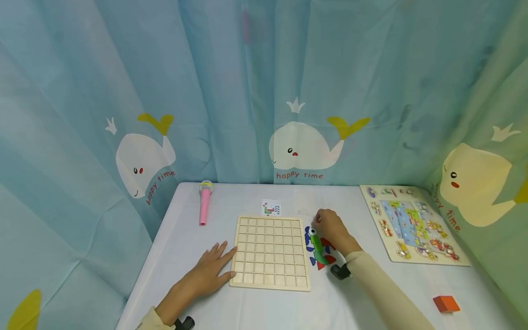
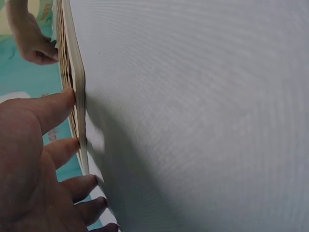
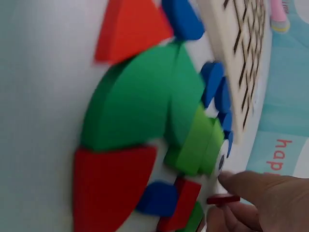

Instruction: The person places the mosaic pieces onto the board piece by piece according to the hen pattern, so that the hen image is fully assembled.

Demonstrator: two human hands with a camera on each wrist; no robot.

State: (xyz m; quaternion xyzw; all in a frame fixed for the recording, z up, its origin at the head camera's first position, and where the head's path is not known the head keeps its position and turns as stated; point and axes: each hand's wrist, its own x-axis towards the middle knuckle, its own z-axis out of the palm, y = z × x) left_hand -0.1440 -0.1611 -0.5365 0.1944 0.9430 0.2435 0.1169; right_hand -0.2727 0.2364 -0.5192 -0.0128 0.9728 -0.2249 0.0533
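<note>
A pale wooden grid board (image 1: 270,252) lies flat at the table's middle. My left hand (image 1: 210,270) rests flat on the cloth, its straight fingers (image 2: 58,104) touching the board's left edge (image 2: 77,82). Just right of the board sits a cluster of flat coloured shapes (image 1: 317,250): green curved pieces (image 3: 145,111), blue pieces (image 3: 217,92), a red triangle (image 3: 128,29) and a red wedge (image 3: 108,188). My right hand (image 1: 330,227) is at the far end of the cluster and pinches a small thin red piece (image 3: 223,198) between its fingertips (image 3: 246,183).
A pink toy microphone (image 1: 204,201) lies at the back left. A small pattern card (image 1: 271,207) sits behind the board. A picture puzzle board (image 1: 412,224) lies at the right, an orange block (image 1: 446,303) at the near right. Whale-print curtains close the table in.
</note>
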